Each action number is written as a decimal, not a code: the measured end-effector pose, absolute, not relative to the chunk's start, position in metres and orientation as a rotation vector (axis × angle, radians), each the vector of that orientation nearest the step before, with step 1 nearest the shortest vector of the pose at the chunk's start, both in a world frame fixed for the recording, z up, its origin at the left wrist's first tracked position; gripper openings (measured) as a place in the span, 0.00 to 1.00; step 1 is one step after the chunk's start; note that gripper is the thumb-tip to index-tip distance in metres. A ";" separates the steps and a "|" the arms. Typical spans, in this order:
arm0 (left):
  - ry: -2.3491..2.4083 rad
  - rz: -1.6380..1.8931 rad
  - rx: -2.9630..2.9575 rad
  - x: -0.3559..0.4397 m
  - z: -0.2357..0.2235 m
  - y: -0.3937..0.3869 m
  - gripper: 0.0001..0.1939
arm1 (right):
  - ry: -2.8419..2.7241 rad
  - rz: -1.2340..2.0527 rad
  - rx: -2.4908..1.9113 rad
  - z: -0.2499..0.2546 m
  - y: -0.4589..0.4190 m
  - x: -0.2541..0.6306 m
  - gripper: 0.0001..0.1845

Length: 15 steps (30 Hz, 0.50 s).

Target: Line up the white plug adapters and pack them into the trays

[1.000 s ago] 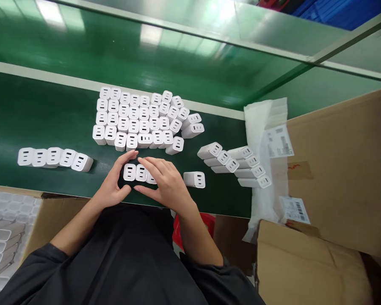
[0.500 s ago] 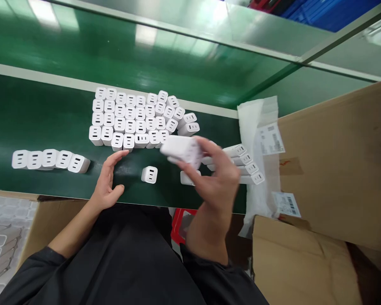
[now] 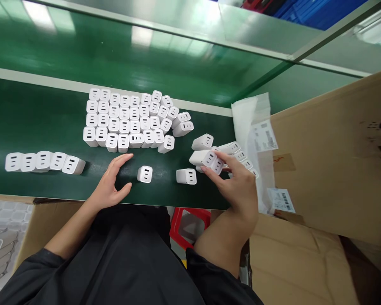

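Observation:
Small white chargers with three slots lie on a green table. My left hand rests open near the table's front edge, thumb apart, just left of a single upright charger. My right hand reaches to a loose pile of chargers at the right, and its thumb and fingers are closed on a charger at the pile's left side. Another charger lies on its side between the two hands.
A packed block of several chargers stands at the middle back, and a short row at the left. A plastic bag with labels and a cardboard box are on the right. A tray of chargers is lower left, a red stool below.
Both hands were cupped round a few chargers at the front. My right hand lifted some and carried them right to the pile; one charger stayed standing by my left hand.

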<state>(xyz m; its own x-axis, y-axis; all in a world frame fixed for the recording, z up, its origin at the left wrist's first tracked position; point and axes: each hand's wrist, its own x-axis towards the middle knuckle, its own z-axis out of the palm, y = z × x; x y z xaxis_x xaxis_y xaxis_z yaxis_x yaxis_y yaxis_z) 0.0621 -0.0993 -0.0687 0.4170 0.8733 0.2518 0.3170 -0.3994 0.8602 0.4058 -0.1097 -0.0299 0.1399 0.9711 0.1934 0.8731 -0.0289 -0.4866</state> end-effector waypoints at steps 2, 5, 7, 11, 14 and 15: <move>1.022 0.912 1.941 0.063 -0.066 -0.099 0.37 | -1.823 0.258 -1.937 -0.032 -0.105 0.404 0.29; 1.053 0.860 1.987 0.066 -0.063 -0.099 0.37 | -1.917 0.238 -1.944 -0.034 -0.098 0.402 0.27; 1.072 0.843 2.010 0.066 -0.062 -0.098 0.37 | -1.950 0.244 -1.931 -0.034 -0.097 0.399 0.26; 1.096 0.837 2.036 0.066 -0.064 -0.098 0.37 | -1.737 0.133 -1.834 -0.031 -0.112 0.394 0.21; 1.109 0.809 2.065 0.068 -0.064 -0.098 0.37 | -1.543 0.235 -1.670 -0.035 -0.129 0.392 0.15; 1.111 0.789 2.079 0.070 -0.063 -0.098 0.37 | -1.541 0.368 -1.609 -0.038 -0.135 0.390 0.16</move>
<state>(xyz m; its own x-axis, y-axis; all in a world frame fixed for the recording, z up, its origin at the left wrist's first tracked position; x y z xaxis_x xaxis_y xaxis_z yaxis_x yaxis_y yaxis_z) 0.0701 -0.0976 -0.0632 0.4617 0.8634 0.2033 0.4763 -0.4346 0.7643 0.3904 -0.1345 -0.0384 0.1955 0.9208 0.3376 0.6690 0.1265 -0.7324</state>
